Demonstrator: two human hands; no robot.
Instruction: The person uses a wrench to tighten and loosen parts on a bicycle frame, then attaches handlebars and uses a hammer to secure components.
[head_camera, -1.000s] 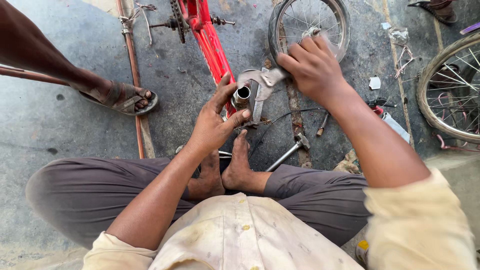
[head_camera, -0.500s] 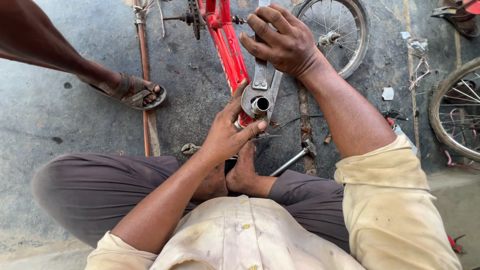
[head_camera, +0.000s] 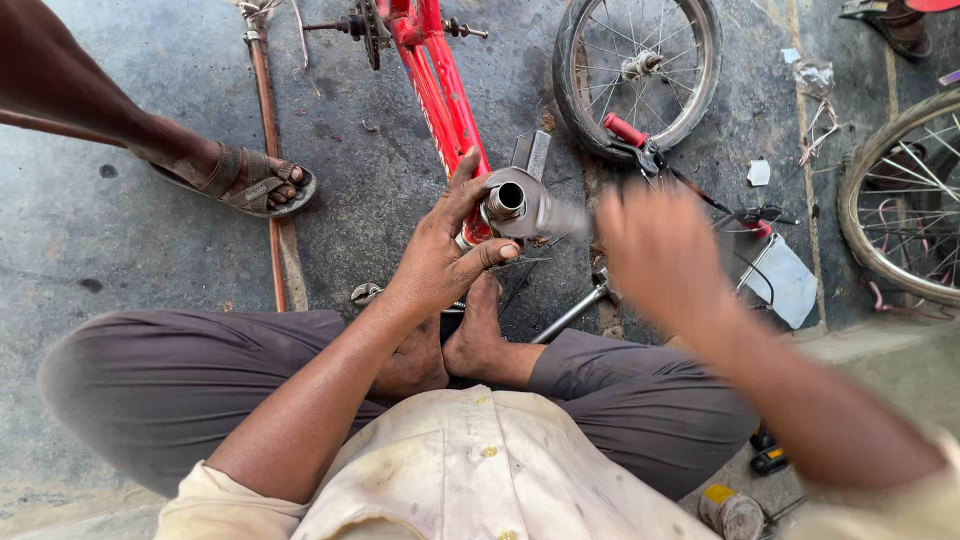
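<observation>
I sit cross-legged on the ground with a red bicycle frame (head_camera: 445, 90) lying in front of me. My left hand (head_camera: 440, 265) grips the frame at its near end, the thumb next to an open metal tube (head_camera: 505, 200). A grey wrench (head_camera: 545, 212) sits around that tube, and its handle blurs off to the right. My right hand (head_camera: 660, 255) is smeared by motion at the end of that handle and seems closed on it.
A small wheel (head_camera: 572, 90) lies beyond the frame, with a red-gripped handlebar (head_camera: 625, 130) against it. A larger wheel (head_camera: 870, 230) is at the right edge. Another person's sandalled foot (head_camera: 240, 180) stands left, beside a rusty rod (head_camera: 270, 130). A small can (head_camera: 730, 510) lies by my right knee.
My right hand has swung from above the tube down to the right, turning the wrench with it. My left hand has stayed on the frame end.
</observation>
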